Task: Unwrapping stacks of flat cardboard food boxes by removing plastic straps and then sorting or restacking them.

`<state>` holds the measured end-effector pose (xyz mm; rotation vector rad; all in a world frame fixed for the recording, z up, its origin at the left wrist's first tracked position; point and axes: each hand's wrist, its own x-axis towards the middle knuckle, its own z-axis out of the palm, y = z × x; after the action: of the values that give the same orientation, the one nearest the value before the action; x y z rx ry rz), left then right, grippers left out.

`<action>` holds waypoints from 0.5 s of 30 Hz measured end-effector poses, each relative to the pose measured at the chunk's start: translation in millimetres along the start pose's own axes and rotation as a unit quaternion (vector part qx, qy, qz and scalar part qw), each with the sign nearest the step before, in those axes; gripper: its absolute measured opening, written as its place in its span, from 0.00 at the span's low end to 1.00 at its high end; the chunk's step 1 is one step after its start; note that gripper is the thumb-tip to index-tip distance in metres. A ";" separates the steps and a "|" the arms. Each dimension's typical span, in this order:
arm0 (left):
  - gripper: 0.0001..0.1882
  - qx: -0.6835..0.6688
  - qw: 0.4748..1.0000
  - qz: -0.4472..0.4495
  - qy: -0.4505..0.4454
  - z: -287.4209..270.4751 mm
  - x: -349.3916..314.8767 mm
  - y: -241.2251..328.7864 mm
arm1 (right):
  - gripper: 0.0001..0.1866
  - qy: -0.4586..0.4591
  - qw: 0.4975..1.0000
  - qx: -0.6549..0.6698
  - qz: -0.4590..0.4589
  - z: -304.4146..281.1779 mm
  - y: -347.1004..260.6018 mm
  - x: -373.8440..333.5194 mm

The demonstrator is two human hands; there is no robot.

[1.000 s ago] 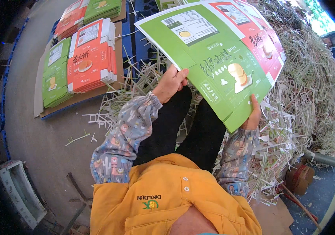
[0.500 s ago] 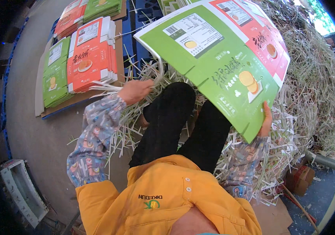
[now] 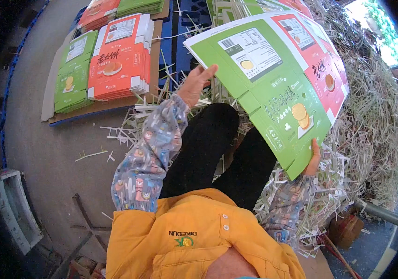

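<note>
A thin stack of printed cardboard sheets [image 3: 254, 88], green on the left and red on the right, is held tilted over my knees. Pictures of round cakes and pale label panels mark its face. My right hand [image 3: 314, 158] grips its lower right corner, thumb on the printed face and the other fingers hidden behind. At the left edge my left hand [image 3: 197, 85] has its thumb against the rim, and the fingers are curled beneath. Patterned grey sleeves cover both forearms. Paper strips [image 3: 147, 108] lie on the floor and pallet near my left wrist.
At the far left, stacks of flat green cartons [image 3: 74, 74] and red cartons [image 3: 120, 58] rest on cardboard over a blue pallet. A large heap of shredded strips [image 3: 371, 102] rises on the right. A brown box [image 3: 345, 230] and a metal pipe [image 3: 382, 214] are at lower right.
My left hand has released a bunch of white strips and moved up and right to the sheets' left edge. The sheets have shifted slightly right and down, still in my right hand.
</note>
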<state>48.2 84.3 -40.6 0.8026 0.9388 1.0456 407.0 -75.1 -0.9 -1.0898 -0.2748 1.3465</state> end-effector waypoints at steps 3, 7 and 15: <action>0.15 -0.115 0.988 0.080 -0.059 12.0 0.4 -1.3 | 0.23 0.017 1.000 -0.023 -0.010 -0.3 -0.6 -0.4; 0.13 0.010 0.990 0.040 -0.132 -15.3 12.0 -2.2 | 0.24 0.024 1.000 -0.013 -0.009 3.5 -3.1 -1.7; 0.12 0.557 0.830 -0.011 0.023 -106.7 32.9 13.5 | 0.24 0.021 0.999 -0.038 0.012 -0.1 -11.0 -4.2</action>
<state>-47.2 130.5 -78.3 1.7135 1.6147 0.3982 413.0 -77.1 9.0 -1.1860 -0.2845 1.3427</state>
